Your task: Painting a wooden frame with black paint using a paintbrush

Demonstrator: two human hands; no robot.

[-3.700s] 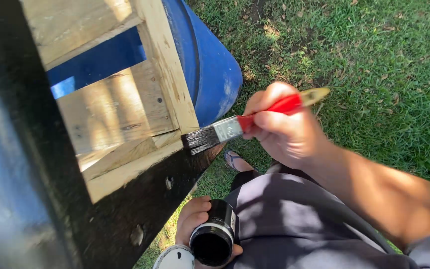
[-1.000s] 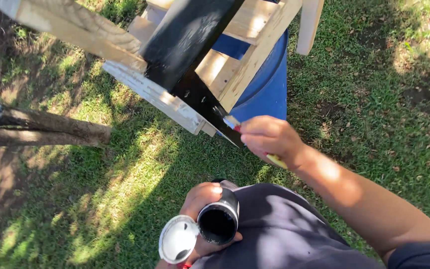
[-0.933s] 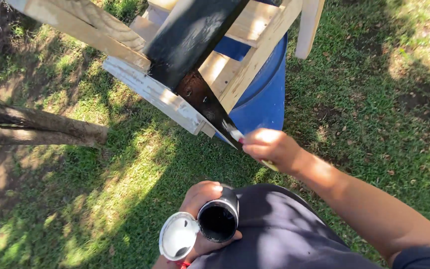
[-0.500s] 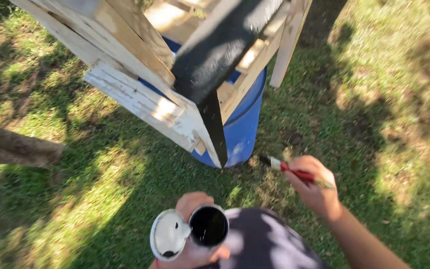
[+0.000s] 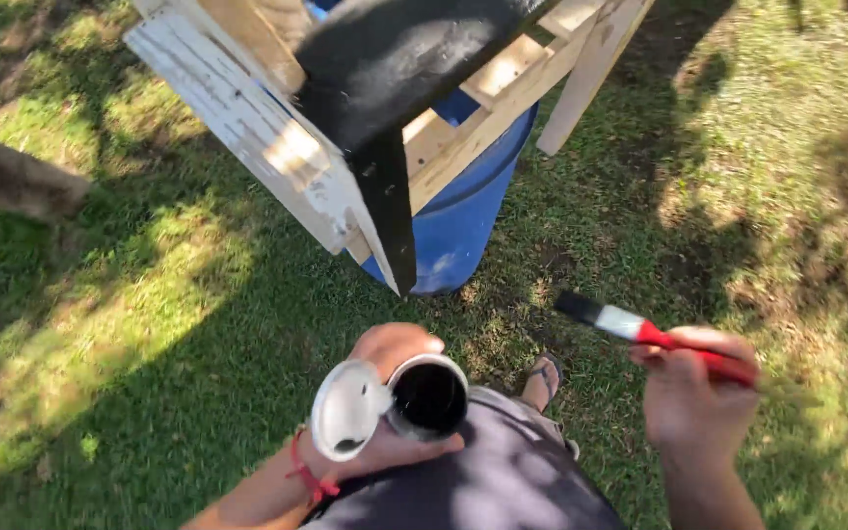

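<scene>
Down at the lower right, the right hand [image 5: 701, 402] is curled closed around the red handle of a flat paintbrush with a metal ferrule and black-wet bristles [image 5: 630, 326] — the fingers [image 5: 691, 345] wrap over the handle from above, pressed together, with no gap showing between them. The brush points up and to the left, its dark bristle tip hanging in the air over the grass, well apart from the wood above and from the can.

At the bottom centre, the left hand [image 5: 390, 393] cups a small round can of glossy black paint [image 5: 429, 398] from below; its fingers are bent around the can's wall, one knuckle rising behind the rim. A round white lid [image 5: 348, 409] leans against the can's left side, tilted up on edge and touching the rim. A thin red cord is tied about the left wrist.

Above both hands stands a wooden pallet-like frame of rough pale slats [image 5: 247, 108], one broad board [image 5: 395, 69] and a narrow upright edge coated in matte black, another slat showing flaky white paint. Behind and under it sits a smooth blue plastic barrel [image 5: 463, 221]. Everything rests on short green grass [image 5: 130, 294], patchy with sunlight and shade — a sandalled foot [image 5: 544, 378] shows just beside the grey cloth of the person's lap
</scene>
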